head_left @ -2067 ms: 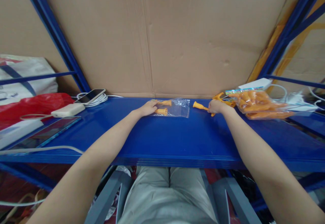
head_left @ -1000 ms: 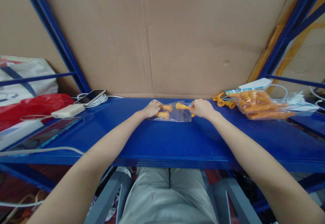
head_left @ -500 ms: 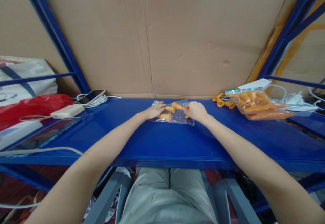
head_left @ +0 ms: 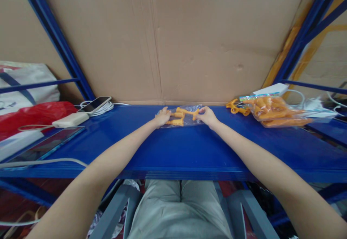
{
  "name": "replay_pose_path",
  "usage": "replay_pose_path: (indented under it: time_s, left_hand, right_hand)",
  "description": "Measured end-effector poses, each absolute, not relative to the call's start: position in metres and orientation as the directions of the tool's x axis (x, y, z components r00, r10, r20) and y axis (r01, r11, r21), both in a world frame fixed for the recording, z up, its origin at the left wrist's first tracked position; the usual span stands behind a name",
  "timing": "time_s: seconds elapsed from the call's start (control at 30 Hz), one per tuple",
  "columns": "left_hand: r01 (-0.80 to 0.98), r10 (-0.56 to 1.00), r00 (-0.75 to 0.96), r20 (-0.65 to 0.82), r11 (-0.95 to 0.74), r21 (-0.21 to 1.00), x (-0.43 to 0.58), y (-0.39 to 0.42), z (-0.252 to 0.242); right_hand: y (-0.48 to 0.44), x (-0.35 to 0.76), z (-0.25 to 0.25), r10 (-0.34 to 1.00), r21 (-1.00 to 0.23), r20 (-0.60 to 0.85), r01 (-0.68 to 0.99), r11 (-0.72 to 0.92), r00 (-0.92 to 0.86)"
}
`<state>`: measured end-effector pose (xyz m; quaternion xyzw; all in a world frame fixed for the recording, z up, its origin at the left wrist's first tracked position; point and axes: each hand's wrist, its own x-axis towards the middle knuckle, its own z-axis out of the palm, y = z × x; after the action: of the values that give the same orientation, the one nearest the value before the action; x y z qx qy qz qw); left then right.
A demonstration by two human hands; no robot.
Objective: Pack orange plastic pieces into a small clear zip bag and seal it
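Note:
A clear plastic bag (head_left: 189, 122) lies on the blue shelf in front of me, with several orange plastic pieces (head_left: 177, 122) in or on it. My left hand (head_left: 163, 117) is closed on the bag's left end, its fingers beside the flared ends of the pieces. At the right, my right hand (head_left: 208, 116) pinches the forked end of an orange T-shaped plastic piece (head_left: 189, 112). That piece points left toward the others. Whether a layer of film lies between the fingers and the piece I cannot tell.
On the right are a filled bag of orange pieces (head_left: 276, 110) and loose orange pieces (head_left: 237, 108). A phone (head_left: 94, 104) on a coiled white cable, a power bank (head_left: 71, 120), a tablet (head_left: 51, 143) and a red bag (head_left: 40, 114) lie left. Cardboard (head_left: 189, 43) closes the back.
The T-shaped piece has turned and shifted, its forked end now at my right fingertips. My left hand has closed from lying flatter over the bag. The bag's front edge has drawn back.

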<state>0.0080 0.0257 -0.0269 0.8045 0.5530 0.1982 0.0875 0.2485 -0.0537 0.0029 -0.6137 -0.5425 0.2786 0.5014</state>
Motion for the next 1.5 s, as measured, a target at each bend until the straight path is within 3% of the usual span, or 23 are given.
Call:
replay_pose_path:
  time_s: [0.1, 0.3, 0.43, 0.8, 0.9, 1.03, 1.13, 1.27, 1.5]
  left_hand:
    - [0.846, 0.954, 0.236, 0.182, -0.294, 0.444, 0.009, 0.025, -0.027]
    - [0.779, 0.929, 0.304, 0.212, -0.37, 0.507, 0.019, 0.018, -0.025]
    - [0.75, 0.921, 0.331, 0.205, -0.389, 0.535, 0.026, 0.012, -0.023]
    - [0.735, 0.927, 0.297, 0.23, -0.375, 0.565, 0.031, 0.006, -0.017]
    - [0.769, 0.93, 0.276, 0.243, -0.365, 0.525, 0.032, -0.002, -0.01]
    - [0.859, 0.915, 0.28, 0.291, -0.374, 0.35, 0.03, -0.014, -0.002]
    - [0.873, 0.903, 0.313, 0.295, -0.396, 0.285, 0.029, -0.017, -0.002]
    - [0.836, 0.878, 0.386, 0.283, -0.462, 0.296, 0.027, -0.009, -0.01]
    - [0.761, 0.825, 0.472, 0.311, -0.559, 0.33, 0.025, 0.006, -0.022]
  right_hand:
    - [-0.055, 0.247, 0.005, 0.973, -0.975, 0.051, 0.222, 0.0, 0.224]
    - [-0.059, 0.252, 0.017, 0.994, -0.999, -0.006, 0.049, -0.012, 0.113]
    - [-0.062, 0.254, 0.022, 0.997, -0.997, -0.016, 0.07, -0.022, 0.079]
    - [-0.046, 0.248, -0.004, 0.979, -0.994, 0.041, 0.104, 0.02, 0.202]
    - [-0.044, 0.249, -0.008, 0.982, -0.994, 0.09, 0.069, 0.08, 0.166]
    - [-0.046, 0.249, -0.008, 0.987, -0.987, 0.115, 0.124, 0.1, 0.115]
    - [-0.05, 0.25, -0.003, 0.992, -0.99, 0.095, 0.112, 0.084, 0.089]
    - [-0.059, 0.251, 0.007, 0.999, -0.999, 0.02, 0.029, 0.021, -0.028]
    - [-0.067, 0.252, 0.012, 0.981, -0.986, -0.16, 0.072, -0.152, -0.111]
